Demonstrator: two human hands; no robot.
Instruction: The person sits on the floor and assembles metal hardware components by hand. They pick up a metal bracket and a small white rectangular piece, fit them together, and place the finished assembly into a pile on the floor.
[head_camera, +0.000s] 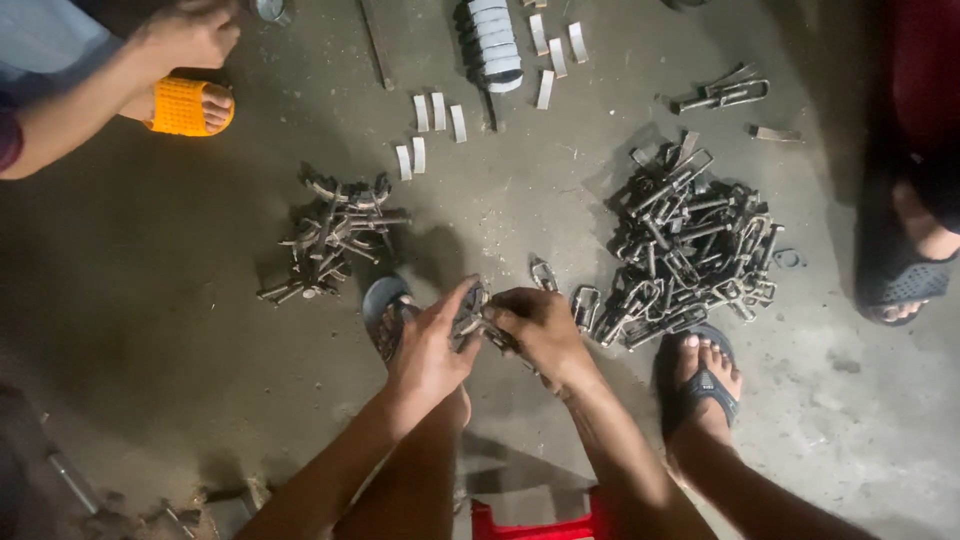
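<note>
Steel clamp piece (472, 318) sits pinched between the left hand (428, 355) and right hand (540, 330), fingers of both closed on it above the concrete floor (150, 330); the small assembled heap (335, 238) looks done, the larger loose pile (690, 250) still waits.

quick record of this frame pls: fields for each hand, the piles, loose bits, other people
left hand: grips a small metal part from the left side
right hand: grips the same part from the right
right pile: large heap of metal clamp loops, by the right foot
left pile: smaller heap of bolted assemblies
loose bits: flat metal strips laid out on the concrete floor; a stacked row of them at top
others: another person's hand above an orange sandal, top left; a dark sandal at right
</note>
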